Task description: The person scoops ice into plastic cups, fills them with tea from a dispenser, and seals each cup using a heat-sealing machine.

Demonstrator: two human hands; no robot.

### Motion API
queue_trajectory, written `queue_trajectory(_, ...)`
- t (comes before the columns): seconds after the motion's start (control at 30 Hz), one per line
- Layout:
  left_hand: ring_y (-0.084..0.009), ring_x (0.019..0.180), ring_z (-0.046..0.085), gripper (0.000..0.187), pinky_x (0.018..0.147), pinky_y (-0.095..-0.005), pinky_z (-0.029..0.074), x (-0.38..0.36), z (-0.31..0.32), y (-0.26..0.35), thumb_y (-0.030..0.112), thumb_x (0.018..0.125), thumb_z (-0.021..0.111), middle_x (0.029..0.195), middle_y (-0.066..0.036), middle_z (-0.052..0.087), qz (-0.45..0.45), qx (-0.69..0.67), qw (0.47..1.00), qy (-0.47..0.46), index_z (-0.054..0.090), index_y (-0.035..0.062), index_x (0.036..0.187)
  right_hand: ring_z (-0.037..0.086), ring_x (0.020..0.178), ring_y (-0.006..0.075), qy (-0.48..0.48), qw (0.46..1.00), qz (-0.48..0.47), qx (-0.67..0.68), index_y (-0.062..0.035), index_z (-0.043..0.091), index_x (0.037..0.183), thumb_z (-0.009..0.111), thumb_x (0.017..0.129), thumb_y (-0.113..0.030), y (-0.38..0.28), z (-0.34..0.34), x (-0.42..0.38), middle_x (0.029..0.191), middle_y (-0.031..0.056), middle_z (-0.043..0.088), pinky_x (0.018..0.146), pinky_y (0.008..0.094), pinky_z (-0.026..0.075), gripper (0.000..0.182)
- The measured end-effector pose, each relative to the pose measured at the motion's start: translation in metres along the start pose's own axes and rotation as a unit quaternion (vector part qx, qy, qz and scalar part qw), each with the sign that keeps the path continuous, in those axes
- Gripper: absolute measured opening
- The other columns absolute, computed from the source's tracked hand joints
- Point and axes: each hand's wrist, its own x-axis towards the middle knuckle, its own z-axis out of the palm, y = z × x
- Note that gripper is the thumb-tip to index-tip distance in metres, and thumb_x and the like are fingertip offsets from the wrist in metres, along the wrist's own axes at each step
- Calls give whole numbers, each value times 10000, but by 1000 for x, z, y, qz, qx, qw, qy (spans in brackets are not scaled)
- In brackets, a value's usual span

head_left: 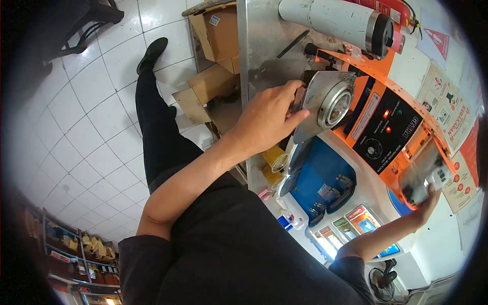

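My left hand (272, 117) reaches across to a cup sealer (378, 134) with an orange body. Its thumb and fingers grip the edge of the machine's metal tray (311, 122), which carries a round cup ring (336, 107). On the black control panel (377, 147), two red lights glow beside a knob. My right hand (426, 207) is at the machine's other end, its fingers curled at the edge of a shiny film roll (421, 175) in an orange bracket. The roll hides part of these fingers.
A large white tumbler (330, 23) lies near a fire extinguisher (394, 7) at the metal counter's (259, 46) far end. Beside the sealer stands a blue-and-white drink machine (325, 175). Yellow cups (274, 160) sit at the counter edge. Cardboard boxes (216, 86) stand below.
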Motion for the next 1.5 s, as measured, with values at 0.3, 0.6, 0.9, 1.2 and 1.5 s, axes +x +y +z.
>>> queue_trajectory(0.3, -416, 818, 674, 383, 709, -458, 525, 6, -1, 9, 95, 871, 714, 902, -226, 699, -5, -63, 998, 16, 566, -33, 1200, 576, 1127, 294, -8, 954, 26, 300, 11, 444, 1410, 677, 875, -304, -10, 70, 20, 1285, 176, 571, 932, 434, 473, 664)
queue_trajectory(0.6, -270, 724, 717, 530, 634, -344, 542, 24, 3, 8, 154, 905, 716, 969, -185, 723, -12, -41, 999, -12, 518, -21, 1365, 662, 937, 275, -16, 954, 21, 298, 12, 487, 1357, 605, 921, -326, -38, 99, 22, 1165, 190, 626, 712, 386, 579, 564)
queue_trajectory(0.9, -309, 739, 713, 540, 646, -381, 536, 56, 57, 3, 161, 895, 717, 934, -181, 717, 1, -24, 1000, -19, 514, -41, 1352, 624, 948, 206, 103, 977, -66, 176, 21, 551, 1278, 562, 945, -182, -101, 149, 13, 1156, 121, 628, 747, 368, 567, 390)
queue_trajectory(1.2, -353, 677, 690, 555, 614, -382, 512, 93, 85, 11, 156, 907, 694, 786, -216, 683, 36, 33, 998, -39, 481, -155, 1315, 615, 964, 163, 26, 969, 15, 245, 33, 554, 1290, 590, 970, -185, -72, 120, 21, 1121, 89, 635, 817, 322, 539, 390)
queue_trajectory(1.5, -212, 695, 742, 637, 619, -303, 559, 119, 98, 18, 188, 926, 711, 807, -203, 734, -42, 71, 988, -132, 433, -188, 1358, 612, 1038, 159, -66, 934, 67, 345, 29, 544, 1338, 629, 977, -293, 40, -9, 28, 1185, 86, 634, 923, 304, 498, 490)
